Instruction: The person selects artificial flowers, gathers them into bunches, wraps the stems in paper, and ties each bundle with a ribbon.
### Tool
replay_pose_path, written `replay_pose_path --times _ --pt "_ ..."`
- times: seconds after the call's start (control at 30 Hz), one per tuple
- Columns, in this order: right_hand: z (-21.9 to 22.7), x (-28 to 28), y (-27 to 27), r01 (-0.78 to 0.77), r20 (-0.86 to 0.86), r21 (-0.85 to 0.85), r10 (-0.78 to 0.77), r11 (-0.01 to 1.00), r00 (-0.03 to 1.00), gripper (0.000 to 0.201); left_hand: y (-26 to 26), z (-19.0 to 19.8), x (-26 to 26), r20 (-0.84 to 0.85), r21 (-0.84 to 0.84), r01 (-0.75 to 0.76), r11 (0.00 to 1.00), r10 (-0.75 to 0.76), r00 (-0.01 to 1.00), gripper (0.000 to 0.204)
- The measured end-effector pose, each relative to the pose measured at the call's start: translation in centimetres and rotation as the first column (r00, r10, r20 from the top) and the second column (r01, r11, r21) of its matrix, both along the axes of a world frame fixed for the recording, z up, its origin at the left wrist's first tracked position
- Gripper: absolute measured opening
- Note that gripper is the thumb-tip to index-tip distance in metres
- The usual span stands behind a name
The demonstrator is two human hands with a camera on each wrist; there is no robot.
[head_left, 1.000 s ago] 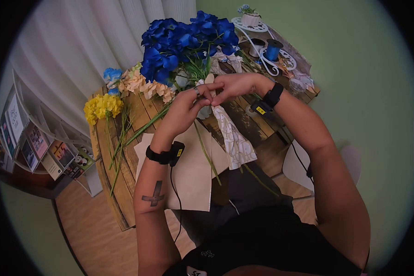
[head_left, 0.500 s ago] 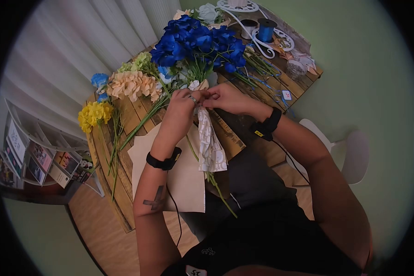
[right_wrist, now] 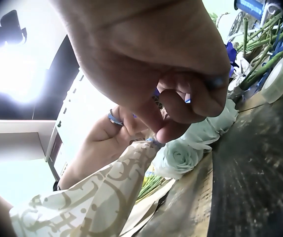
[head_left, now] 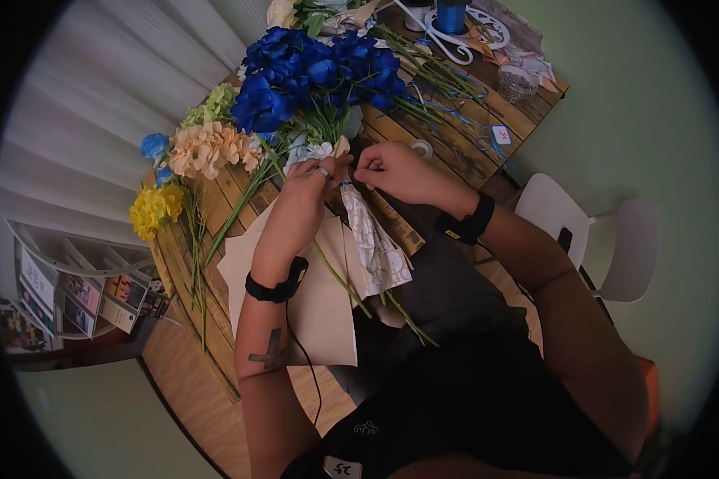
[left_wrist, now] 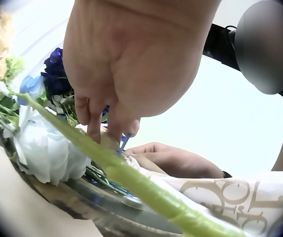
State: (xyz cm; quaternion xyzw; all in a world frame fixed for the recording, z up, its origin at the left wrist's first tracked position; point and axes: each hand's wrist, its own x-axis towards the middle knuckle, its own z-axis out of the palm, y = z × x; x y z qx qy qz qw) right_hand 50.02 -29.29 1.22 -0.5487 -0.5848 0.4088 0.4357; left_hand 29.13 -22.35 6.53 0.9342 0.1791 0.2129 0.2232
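Observation:
A bouquet of deep blue flowers [head_left: 319, 76] has its stems gathered in white wrapping paper [head_left: 371, 243] with a beige pattern. Blue ribbon [left_wrist: 124, 142] crosses the narrow neck of the paper. My left hand [head_left: 302, 188] is at that neck, its fingertips pinching the ribbon in the left wrist view. To the right, my right hand [head_left: 410, 174] has curled fingers, thumb against forefinger, with a bit of blue showing between them; the ribbon there is mostly hidden. Pale roses [right_wrist: 178, 157] show behind the neck in the right wrist view.
Yellow flowers [head_left: 156, 211], peach flowers [head_left: 212, 149] and loose stems lie on the wooden table [head_left: 216, 307]. Beige paper sheets [head_left: 315, 319] lie under the wrapped stems. At the back right are a blue ribbon spool [head_left: 450, 17] and tape roll [right_wrist: 278, 80]. A white chair [head_left: 627, 247] stands to the right.
The hands, together at the bouquet's neck earlier, now show a small gap between them. The blue ribbon there has come into sight. The head view has shifted, bringing more of the table's right side in.

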Motion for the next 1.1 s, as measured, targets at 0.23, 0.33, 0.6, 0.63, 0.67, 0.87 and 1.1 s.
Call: replay_pose_path --times 0.23,0.33,0.6,0.63,0.67,0.87,1.1 --pt "-0.3 -0.2 -0.1 -0.037 -0.018 0.016 0.038 0.999 0.999 0.019 0.4 0.0 -0.4 -0.017 -0.013 0.024 1.000 -0.024 1.000 0.008" --pt "-0.7 -0.3 -0.3 -0.020 -0.054 0.078 0.025 0.997 0.998 0.020 0.3 0.1 -0.5 0.003 0.022 0.032 0.999 -0.032 0.999 0.004" --pt "-1.6 -2.4 -1.4 0.097 -0.360 0.229 -0.009 0.968 0.933 0.012 -0.6 1.2 -0.4 -0.047 -0.032 -0.077 0.997 0.075 0.996 0.003" --pt "-1.7 -2.8 -1.5 0.104 -0.398 0.219 -0.009 0.970 0.917 0.012 -0.7 1.2 -0.4 -0.045 -0.032 -0.079 0.996 0.077 0.996 0.003" --pt "-1.7 -3.0 -1.6 0.111 -0.436 0.211 -0.008 0.971 0.900 0.012 -0.7 1.1 -0.4 -0.005 -0.036 -0.064 0.997 0.063 0.998 0.003" --pt "-2.4 -4.2 -1.6 0.174 -0.560 0.219 -0.023 0.960 0.828 0.013 -0.2 0.9 -0.6 0.036 -0.102 -0.059 0.993 0.063 0.997 0.004" --pt "-4.4 -4.3 -0.8 0.153 -0.786 0.133 0.010 0.979 0.619 0.017 0.5 0.0 -0.6 0.019 -0.142 -0.111 0.984 0.115 0.993 0.007"
